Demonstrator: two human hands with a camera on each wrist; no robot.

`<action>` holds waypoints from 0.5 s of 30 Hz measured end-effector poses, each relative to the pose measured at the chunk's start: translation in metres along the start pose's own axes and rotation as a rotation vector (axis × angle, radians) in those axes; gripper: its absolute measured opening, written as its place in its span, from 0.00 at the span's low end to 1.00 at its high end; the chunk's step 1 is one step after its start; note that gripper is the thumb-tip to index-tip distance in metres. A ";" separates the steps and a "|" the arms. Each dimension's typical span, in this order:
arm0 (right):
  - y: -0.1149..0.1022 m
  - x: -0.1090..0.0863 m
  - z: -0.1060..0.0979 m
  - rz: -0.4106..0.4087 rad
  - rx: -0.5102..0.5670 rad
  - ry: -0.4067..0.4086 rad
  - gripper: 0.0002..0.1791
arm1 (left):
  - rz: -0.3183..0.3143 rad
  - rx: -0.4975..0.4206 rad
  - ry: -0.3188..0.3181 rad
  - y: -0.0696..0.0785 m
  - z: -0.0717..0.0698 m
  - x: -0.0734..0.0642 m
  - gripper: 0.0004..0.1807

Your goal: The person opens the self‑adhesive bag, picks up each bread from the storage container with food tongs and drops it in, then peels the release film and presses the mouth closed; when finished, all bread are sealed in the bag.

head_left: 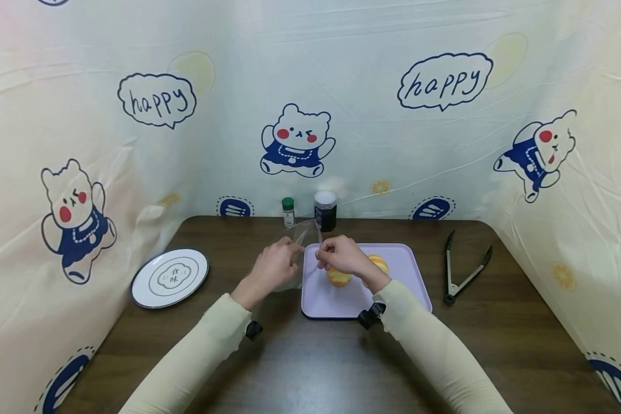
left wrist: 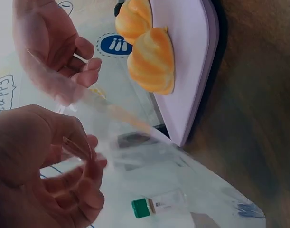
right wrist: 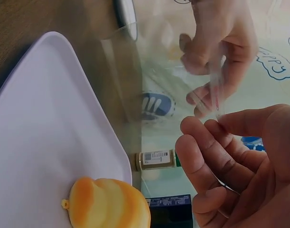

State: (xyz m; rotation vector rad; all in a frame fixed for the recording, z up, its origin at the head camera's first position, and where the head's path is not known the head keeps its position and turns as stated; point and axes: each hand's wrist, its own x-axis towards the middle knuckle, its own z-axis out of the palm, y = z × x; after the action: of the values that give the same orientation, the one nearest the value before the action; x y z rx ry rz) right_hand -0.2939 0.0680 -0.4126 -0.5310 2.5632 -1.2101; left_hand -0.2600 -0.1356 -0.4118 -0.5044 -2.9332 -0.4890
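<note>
A clear plastic bag (left wrist: 197, 185) hangs between my two hands, above the left edge of a lilac tray (head_left: 336, 306). My left hand (head_left: 274, 265) pinches the bag near its top edge with thumb and fingers. Close to it, over the tray, my right hand (head_left: 342, 255) pinches the bag's edge strip (right wrist: 216, 88) between thumb and forefinger. Two yellow-orange buns, one nearer bun (left wrist: 154, 61) and one farther bun (head_left: 376, 263), lie on the tray. In the head view, my right hand and wrist partly cover them.
Behind the bag stand a small green-capped bottle (head_left: 288, 214) and a dark jar (head_left: 325, 214) with a white lid. A white plate (head_left: 145, 282) with a dark rim lies at the left. Spread tongs (head_left: 464, 282) lie right of the tray. Patterned cloth surrounds the table.
</note>
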 end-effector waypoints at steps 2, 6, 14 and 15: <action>0.001 0.001 0.000 -0.002 -0.009 0.004 0.12 | -0.019 0.046 -0.005 0.000 -0.001 0.000 0.21; 0.004 0.002 0.000 -0.004 -0.018 0.003 0.13 | -0.043 0.092 -0.018 -0.001 -0.004 0.001 0.21; 0.009 0.003 -0.001 0.001 -0.015 -0.021 0.14 | -0.120 0.029 -0.044 -0.003 -0.004 0.003 0.19; 0.009 0.003 -0.001 0.002 -0.016 -0.022 0.14 | -0.123 0.019 -0.050 -0.003 -0.005 0.003 0.20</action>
State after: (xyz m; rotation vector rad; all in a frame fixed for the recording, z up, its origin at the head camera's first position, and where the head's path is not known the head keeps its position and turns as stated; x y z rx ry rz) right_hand -0.2988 0.0725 -0.4191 -0.5413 2.5565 -1.1780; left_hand -0.2634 -0.1391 -0.4077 -0.3405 -3.0265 -0.4691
